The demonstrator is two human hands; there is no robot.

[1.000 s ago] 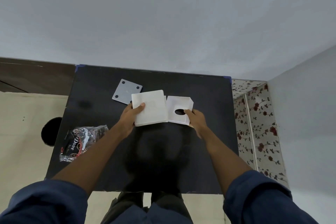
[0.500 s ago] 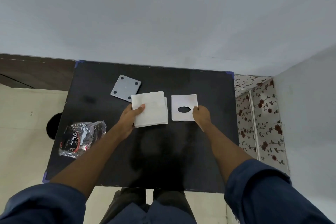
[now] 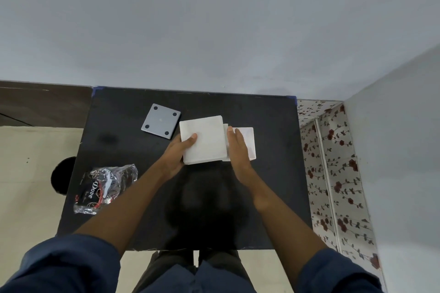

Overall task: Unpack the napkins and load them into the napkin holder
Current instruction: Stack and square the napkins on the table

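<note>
A white stack of napkins [image 3: 206,138] is held over the middle of the black table [image 3: 269,173]. My left hand [image 3: 177,154] grips its left edge, thumb on top. My right hand [image 3: 238,147] lies with straight fingers against the stack's right side. Under and to the right of that hand sits the white napkin holder [image 3: 249,140], partly hidden; its oval hole is covered. A grey square plate [image 3: 160,121] with four dark feet lies left of the stack.
A crumpled clear and black wrapper [image 3: 104,188] lies near the table's left edge. A grey wall runs behind the table, a flowered panel [image 3: 333,173] stands to the right, and a dark round object [image 3: 63,175] sits on the floor at left.
My right hand left the holder's near edge and moved left to the napkin stack's right side. The holder, tilted one second ago, lies flat now and the hand covers its hole.
</note>
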